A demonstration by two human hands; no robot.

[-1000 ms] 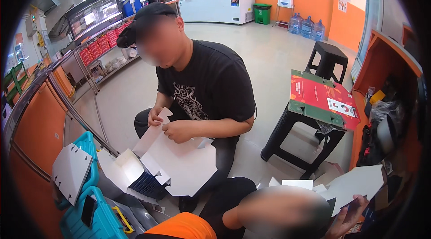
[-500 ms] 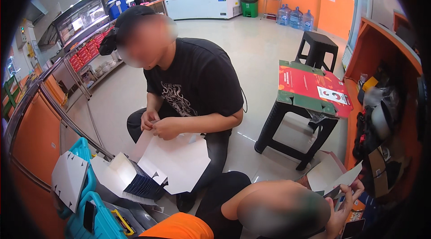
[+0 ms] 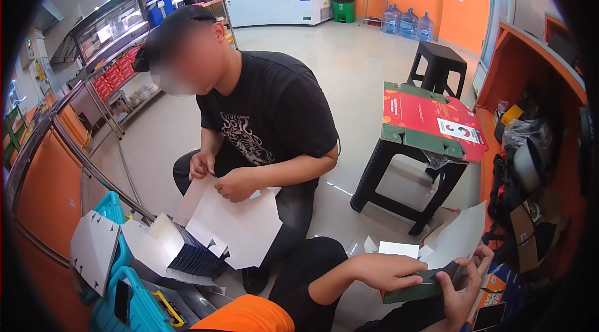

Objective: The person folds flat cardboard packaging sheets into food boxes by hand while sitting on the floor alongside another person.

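Observation:
At the lower right, my left hand [image 3: 388, 271] lies across a green-and-white cardboard box blank [image 3: 460, 238], its fingers pressing on the green side. My right hand [image 3: 463, 287] grips the other end, thumb on a dark green flap and fingers curled round the edge. One white panel of the blank stands up beyond my hands. Across from me a person in a black shirt sits on the floor, pinching the edge of a white cardboard sheet [image 3: 240, 223] with both hands.
Blue-edged folded cardboard [image 3: 196, 251] is stacked beside a turquoise crate [image 3: 128, 294] at left. A black stool [image 3: 412, 176] carries a flattened red-and-green box [image 3: 430, 117]. An orange shelf [image 3: 499, 70] with clutter borders the right side. White cardboard pieces [image 3: 399, 249] lie beyond my hands.
My hands have shifted on the cardboard, and its green side now shows under my left hand. The upright white panel has risen. The other person's head has turned slightly and their sheet has shifted left.

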